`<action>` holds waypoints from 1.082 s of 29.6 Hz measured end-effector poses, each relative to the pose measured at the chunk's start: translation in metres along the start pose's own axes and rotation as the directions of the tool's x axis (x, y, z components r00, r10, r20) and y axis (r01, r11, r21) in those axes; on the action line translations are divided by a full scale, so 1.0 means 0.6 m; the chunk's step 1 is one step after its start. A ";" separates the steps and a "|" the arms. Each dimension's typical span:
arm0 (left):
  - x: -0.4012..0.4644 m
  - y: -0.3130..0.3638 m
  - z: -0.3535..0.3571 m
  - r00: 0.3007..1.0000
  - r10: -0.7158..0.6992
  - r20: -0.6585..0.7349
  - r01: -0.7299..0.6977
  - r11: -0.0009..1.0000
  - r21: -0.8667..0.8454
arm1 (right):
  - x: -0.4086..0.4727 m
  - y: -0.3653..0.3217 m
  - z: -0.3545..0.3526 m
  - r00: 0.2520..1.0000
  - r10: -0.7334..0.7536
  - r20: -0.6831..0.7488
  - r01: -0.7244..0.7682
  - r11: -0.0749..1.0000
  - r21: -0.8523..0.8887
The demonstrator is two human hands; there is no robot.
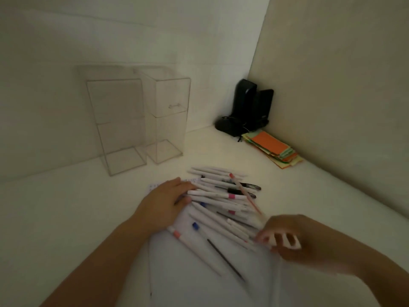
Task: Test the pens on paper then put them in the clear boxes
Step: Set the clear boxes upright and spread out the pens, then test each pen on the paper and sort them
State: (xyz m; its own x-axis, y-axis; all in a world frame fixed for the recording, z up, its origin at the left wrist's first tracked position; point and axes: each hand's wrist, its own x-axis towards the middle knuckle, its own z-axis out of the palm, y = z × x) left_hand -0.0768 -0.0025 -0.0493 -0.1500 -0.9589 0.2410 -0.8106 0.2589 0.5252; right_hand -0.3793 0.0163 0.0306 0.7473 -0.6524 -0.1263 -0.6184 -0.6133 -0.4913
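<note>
A: Widest first: your white tabletop runs into a corner, and the two tall clear plastic boxes stand upright at the back, side by side and touching, well apart from your hands.

B: Next down, the white sheet of paper lies in front of you, with the heap of white-barrelled pens strewn over its far half. None are in the boxes yet, by my reading.

A: Your left hand lies flat at the heap's left edge, fingers straight and close together, touching the nearest barrels.

B: Your right hand is at the heap's right edge. It's blurred, so I hedge: the fingers look curled around the ends of a few pens, but I cannot tell how many, or how firmly.

A: Here's the risk. The pens lie crossed over one another, so dragging one out sideways could roll the rest off the paper, towards the stack of coloured paper slips by the wall.

B: And that thin dark pen lying alone on the paper sits right where you'd scribble; it could skid under your wrist.
</note>
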 end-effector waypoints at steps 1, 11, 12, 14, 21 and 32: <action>0.000 0.003 -0.001 1.000 0.003 -0.005 -0.003 1.000 0.000 | -0.026 0.013 0.012 0.999 -0.026 0.026 0.027 1.000 -0.010; -0.015 0.033 0.015 0.999 -0.036 -0.012 0.036 0.999 -0.038 | -0.006 0.008 0.107 0.919 -0.130 -0.372 0.065 0.981 -0.182; -0.016 0.038 0.015 0.996 -0.071 -0.045 0.067 0.995 -0.080 | 0.003 0.002 0.108 0.912 -0.141 -0.385 0.051 0.971 -0.235; -0.018 0.043 0.009 0.968 -0.185 -0.171 0.140 0.959 -0.245 | 0.014 -0.004 0.103 0.920 -0.132 -0.369 0.016 0.954 -0.300; -0.081 0.045 -0.023 0.979 -0.101 0.179 0.089 0.993 0.072 | 0.021 -0.002 0.096 0.867 -0.068 -0.493 -0.090 0.953 -0.290; -0.103 0.075 0.034 0.978 0.187 0.090 -0.208 0.856 0.474 | 0.094 0.020 0.109 0.971 -0.039 -0.236 -0.086 0.863 -0.497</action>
State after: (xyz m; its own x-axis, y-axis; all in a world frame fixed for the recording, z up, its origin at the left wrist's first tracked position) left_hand -0.1154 0.0659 -0.0575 -0.3496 -0.8999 0.2605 -0.9309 0.3652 0.0123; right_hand -0.3288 0.0013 -0.0387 0.6922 -0.7148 0.0998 -0.7193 -0.6945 0.0153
